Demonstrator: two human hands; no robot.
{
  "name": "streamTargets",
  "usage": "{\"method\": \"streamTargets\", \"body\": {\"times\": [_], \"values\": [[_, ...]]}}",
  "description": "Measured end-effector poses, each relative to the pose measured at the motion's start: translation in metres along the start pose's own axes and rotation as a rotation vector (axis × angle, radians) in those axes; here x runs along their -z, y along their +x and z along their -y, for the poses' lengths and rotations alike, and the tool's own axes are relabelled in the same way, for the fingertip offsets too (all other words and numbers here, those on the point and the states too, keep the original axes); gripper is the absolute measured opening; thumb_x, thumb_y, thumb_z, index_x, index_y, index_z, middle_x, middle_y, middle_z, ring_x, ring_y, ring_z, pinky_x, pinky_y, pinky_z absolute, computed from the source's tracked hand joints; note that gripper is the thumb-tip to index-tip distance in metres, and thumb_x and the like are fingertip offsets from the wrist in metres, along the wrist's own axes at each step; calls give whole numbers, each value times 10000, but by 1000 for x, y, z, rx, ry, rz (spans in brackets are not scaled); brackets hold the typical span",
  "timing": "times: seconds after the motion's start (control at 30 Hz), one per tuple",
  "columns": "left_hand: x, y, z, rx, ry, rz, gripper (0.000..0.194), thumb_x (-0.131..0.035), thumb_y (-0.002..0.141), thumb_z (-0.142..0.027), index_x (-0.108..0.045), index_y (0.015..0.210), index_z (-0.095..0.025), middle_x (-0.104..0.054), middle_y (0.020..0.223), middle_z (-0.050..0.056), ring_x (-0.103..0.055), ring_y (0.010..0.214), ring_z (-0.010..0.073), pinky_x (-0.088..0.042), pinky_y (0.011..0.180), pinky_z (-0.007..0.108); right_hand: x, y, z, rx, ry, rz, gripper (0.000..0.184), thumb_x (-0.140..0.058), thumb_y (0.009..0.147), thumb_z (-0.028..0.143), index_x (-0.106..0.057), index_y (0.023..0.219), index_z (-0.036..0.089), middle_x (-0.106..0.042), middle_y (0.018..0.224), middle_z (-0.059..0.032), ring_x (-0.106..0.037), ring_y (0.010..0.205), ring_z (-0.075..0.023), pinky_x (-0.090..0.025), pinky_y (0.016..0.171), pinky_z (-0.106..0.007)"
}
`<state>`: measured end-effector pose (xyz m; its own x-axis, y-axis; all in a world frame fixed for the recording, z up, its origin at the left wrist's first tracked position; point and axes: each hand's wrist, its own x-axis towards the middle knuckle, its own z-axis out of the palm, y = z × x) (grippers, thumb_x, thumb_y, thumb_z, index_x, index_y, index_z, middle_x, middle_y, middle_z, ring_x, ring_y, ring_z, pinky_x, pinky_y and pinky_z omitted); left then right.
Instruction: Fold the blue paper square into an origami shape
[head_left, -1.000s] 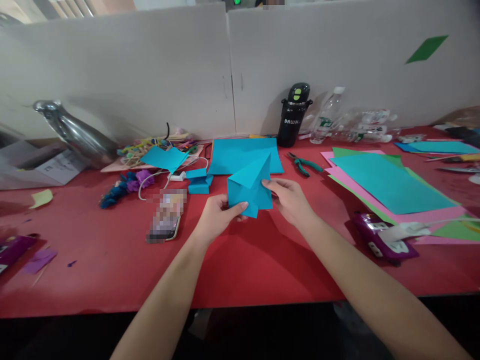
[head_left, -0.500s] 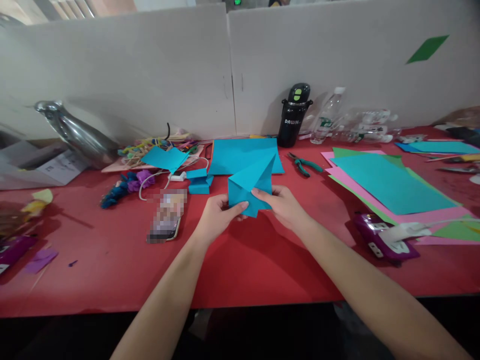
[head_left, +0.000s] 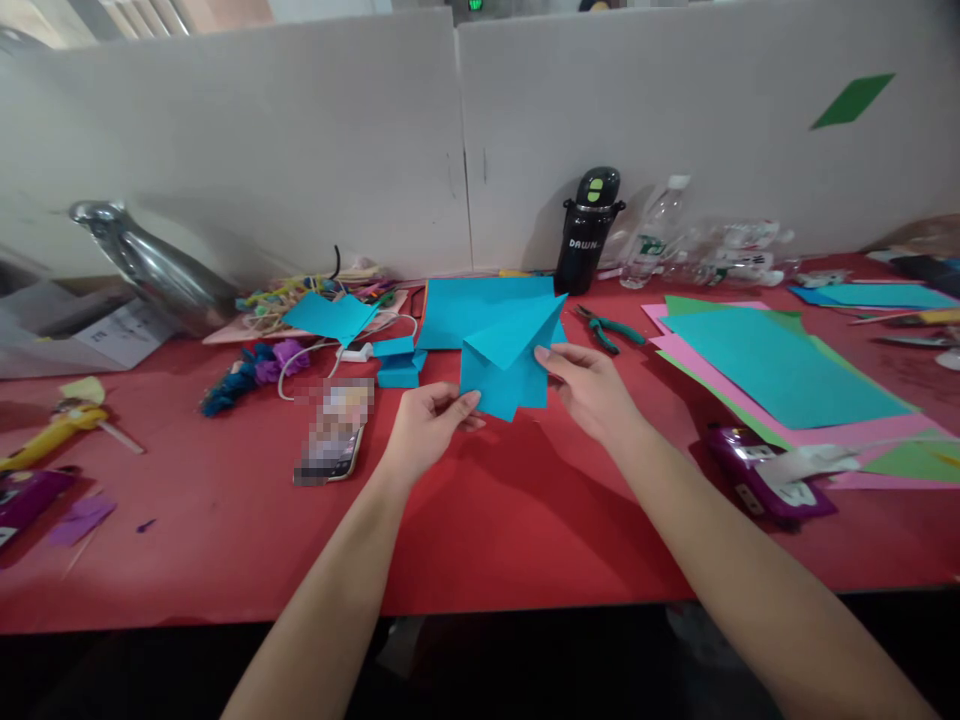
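Folded blue paper is held up above the red table, in front of the person, with one pointed flap slanting up toward the far right. The left hand pinches its near left corner, thumb on top and fingers curled beneath. The right hand grips its right edge between the thumb and fingers that are partly hidden behind the sheet.

On the near part of the table, a purple power strip with a white plug in it sits to the right, and a yellow glue gun lies at the far left. A phone lies to the left of the left hand.

Beyond these, a fan of blue, pink and green sheets spreads out on the right, while a small folded blue piece stands left of the held paper. Green-handled pliers lie past the right hand, near a flat blue sheet.

Farther back, a black bottle stands beside a clear plastic bottle, before the white partition.
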<state>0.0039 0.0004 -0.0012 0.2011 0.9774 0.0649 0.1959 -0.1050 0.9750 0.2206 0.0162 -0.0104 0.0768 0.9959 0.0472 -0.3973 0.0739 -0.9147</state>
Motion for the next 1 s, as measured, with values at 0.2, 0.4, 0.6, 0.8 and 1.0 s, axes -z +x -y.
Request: {"method": "streamTargets", "body": {"times": [0.2,0.4,0.6,0.8,1.0], "values": [[-1,0,4,-153,18,-105,204,-738,828,-383,-752,857,-181,-756,786,50,-715,675,190,-589,650,292,7,3,4,64,-46,38,217,-878,641,382,-775,801,278,-732,837,-3,-654,819,-176,-511,834,-368],[9,1,-2,-293,-24,-128,144,-724,786,-251,-807,898,-214,-755,1099,86,-686,1066,265,-568,889,359,18,1,5,219,-282,303,208,-815,740,440,-811,894,301,-694,1172,-51,-606,1180,-273,-481,980,-417],[13,5,3,-148,-321,-162,189,-701,832,-335,-806,848,-179,-705,1241,124,-634,1179,314,-552,918,410,21,1,11,232,-241,430,88,-770,817,346,-813,888,317,-607,1377,-29,-535,1317,-283,-437,1090,-454],[12,8,7,-122,-206,-204,223,-855,697,-318,-742,835,-185,-749,941,68,-682,902,208,-539,772,313,18,0,16,-32,-45,309,258,-699,877,398,-727,1122,321,-655,1309,-29,-633,1171,-221,-516,1001,-409],[4,4,6,-139,-198,-177,290,-864,682,-303,-659,850,-186,-682,844,16,-641,782,151,-509,681,262,2,-13,11,-238,-214,415,391,-815,755,454,-729,1068,236,-742,1101,-62,-688,985,-210,-552,895,-361]]}}
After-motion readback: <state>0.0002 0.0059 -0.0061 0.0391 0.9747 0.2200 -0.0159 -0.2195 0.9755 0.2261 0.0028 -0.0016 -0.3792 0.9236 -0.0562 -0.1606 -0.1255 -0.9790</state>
